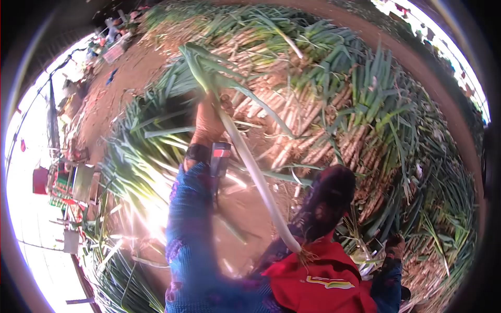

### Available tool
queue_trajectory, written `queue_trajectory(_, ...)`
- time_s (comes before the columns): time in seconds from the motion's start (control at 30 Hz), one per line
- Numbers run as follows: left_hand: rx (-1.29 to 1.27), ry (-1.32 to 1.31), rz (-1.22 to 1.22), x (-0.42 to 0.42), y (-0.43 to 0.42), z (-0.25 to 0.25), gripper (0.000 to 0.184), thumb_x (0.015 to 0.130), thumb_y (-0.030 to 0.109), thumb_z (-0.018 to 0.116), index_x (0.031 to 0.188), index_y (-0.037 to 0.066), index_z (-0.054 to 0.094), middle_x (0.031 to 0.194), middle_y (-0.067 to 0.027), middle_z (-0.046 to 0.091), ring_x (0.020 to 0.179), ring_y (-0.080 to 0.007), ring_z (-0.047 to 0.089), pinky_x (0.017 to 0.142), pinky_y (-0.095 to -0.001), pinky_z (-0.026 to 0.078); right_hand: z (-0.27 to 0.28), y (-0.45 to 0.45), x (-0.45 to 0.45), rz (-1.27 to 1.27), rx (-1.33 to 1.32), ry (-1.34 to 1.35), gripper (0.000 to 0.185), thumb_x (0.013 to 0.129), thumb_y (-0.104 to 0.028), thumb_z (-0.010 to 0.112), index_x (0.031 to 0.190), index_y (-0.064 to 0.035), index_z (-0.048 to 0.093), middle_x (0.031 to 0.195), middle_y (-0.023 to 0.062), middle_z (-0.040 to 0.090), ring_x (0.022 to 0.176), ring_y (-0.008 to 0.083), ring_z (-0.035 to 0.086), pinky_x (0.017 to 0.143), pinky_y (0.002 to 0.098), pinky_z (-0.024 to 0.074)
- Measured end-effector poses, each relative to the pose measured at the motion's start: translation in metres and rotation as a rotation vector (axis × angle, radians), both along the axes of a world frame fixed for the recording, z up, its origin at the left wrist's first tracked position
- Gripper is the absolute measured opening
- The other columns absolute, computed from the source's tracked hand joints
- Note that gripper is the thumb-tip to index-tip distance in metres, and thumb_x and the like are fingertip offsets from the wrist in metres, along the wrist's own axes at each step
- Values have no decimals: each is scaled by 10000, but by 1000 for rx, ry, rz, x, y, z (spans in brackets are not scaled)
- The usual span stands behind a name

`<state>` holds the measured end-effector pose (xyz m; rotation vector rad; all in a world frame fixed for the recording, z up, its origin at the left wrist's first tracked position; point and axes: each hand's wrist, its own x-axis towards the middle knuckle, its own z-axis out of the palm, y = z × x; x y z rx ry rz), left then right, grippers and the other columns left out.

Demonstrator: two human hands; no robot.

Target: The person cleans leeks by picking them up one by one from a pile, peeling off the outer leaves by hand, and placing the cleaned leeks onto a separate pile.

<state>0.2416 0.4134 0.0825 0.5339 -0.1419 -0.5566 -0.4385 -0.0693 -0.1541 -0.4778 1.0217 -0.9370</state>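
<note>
One long leek (253, 169) runs diagonally through the middle of the view, its green leaves at the top and its roots over the red apron (323, 276). My left hand (209, 121) is wrapped round it just below the leaves, with a dark band on the wrist. At the lower right, my right hand (395, 246) is low beside the apron, close to the piled leeks; its fingers are small and dark, and what they hold cannot be made out.
Large heaps of leeks (313, 125) curve from the top round to the right. Another pile (141, 161) lies on the left, brightly sunlit. Bare brown soil (240, 208) shows between them. Crates (116, 49) stand at the upper left.
</note>
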Motion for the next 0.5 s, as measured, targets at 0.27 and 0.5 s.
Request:
queue_trajectory(0.27, 205, -199, 246, 103, 183, 117, 288, 960, 309, 539, 917, 26, 512, 809, -67, 505, 575, -113, 430, 536, -266, 420, -20, -8, 39, 70, -291, 220, 214, 876, -248, 545, 828, -51, 615, 737, 85, 624, 746, 261, 618, 709, 378, 523)
queue_trajectory(0.5, 458, -202, 548, 111, 362, 94, 212, 940, 320, 534, 1034, 138, 483, 862, -88, 555, 683, -214, 551, 568, -337, 463, -3, -8, 81, 190, -90, 420, 276, 862, -311, 518, 830, -58, 624, 734, 75, 632, 699, 253, 617, 674, 379, 524)
